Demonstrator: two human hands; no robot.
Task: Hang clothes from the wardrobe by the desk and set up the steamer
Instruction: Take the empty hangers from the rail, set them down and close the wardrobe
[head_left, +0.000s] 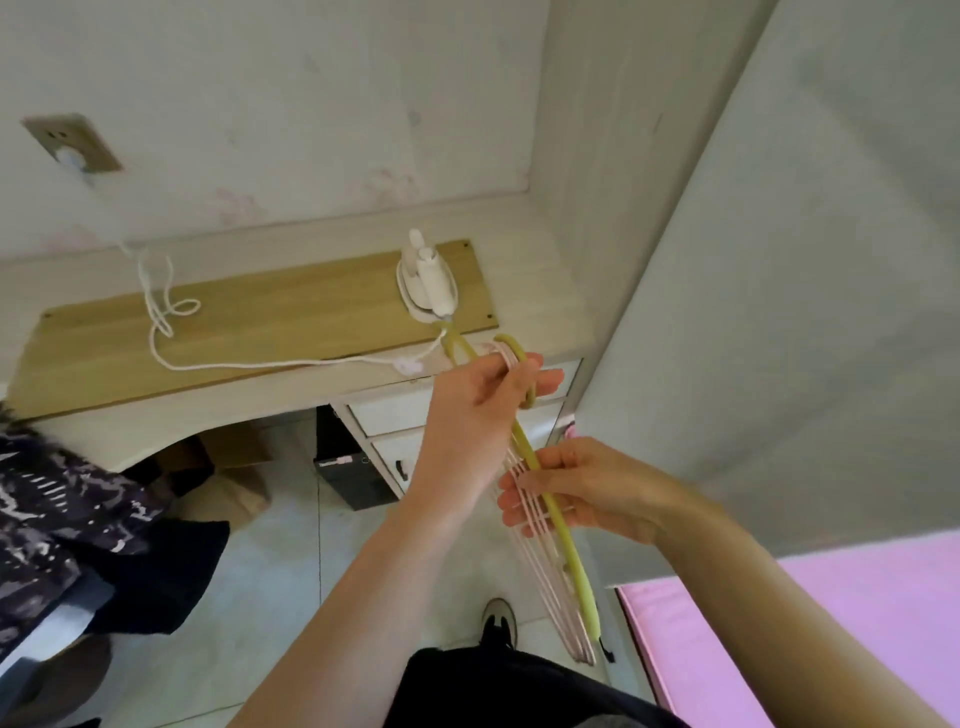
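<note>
My left hand (478, 410) grips the hooks of a bunch of clothes hangers: one yellow hanger (563, 540) and several thin pink hangers (540, 566). My right hand (576, 488) pinches their bars lower down, fingers curled round the pink wires. The bunch hangs down in front of the desk drawers. A white handheld steamer (428, 283) stands on the wooden desk top (260, 322). Its white cord (171, 317) loops across the desk up to a wall socket (70, 145). The grey wardrobe side (779, 260) rises at the right.
Dark patterned clothes (57, 519) lie heaped at the left. Under the desk sit a black computer tower (348, 467) and cardboard boxes (239, 467). White drawers (395, 415) are below the desk's right end. A pink surface (779, 649) fills the lower right corner. My shoe (498, 618) is on the tiled floor.
</note>
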